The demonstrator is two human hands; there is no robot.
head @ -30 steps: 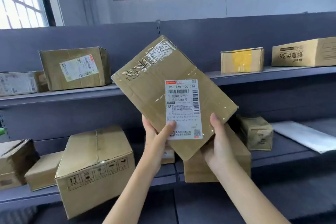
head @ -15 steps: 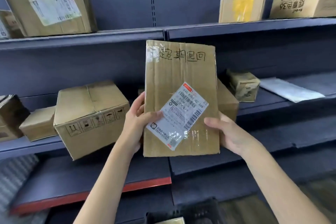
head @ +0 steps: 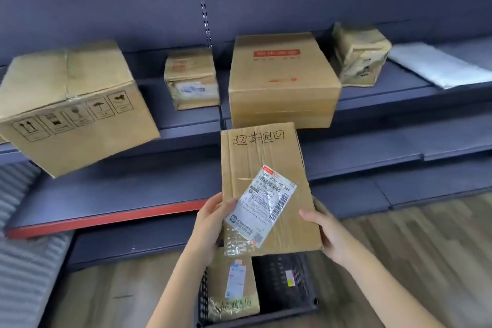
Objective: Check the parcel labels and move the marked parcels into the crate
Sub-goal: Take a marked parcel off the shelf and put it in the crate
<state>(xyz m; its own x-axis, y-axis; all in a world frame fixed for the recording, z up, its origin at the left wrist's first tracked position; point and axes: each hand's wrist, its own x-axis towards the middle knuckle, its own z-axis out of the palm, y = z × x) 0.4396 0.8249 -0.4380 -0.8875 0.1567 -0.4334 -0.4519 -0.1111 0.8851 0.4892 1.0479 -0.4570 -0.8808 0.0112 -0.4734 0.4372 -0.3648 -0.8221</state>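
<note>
Flat box with handwriting on top held in air, just above black crate. Left hand and right hand grip bottom corners — thumbs on front. Looks light, stiff cardboard; tape slippery — hold edges.

Dark grey metal shelving, red-edged lower shelf, wood-look floor.

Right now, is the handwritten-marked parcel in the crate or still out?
Out. Both hands, left hand and right hand, hold the marked parcel above the black crate; another parcel already sits inside.
</note>
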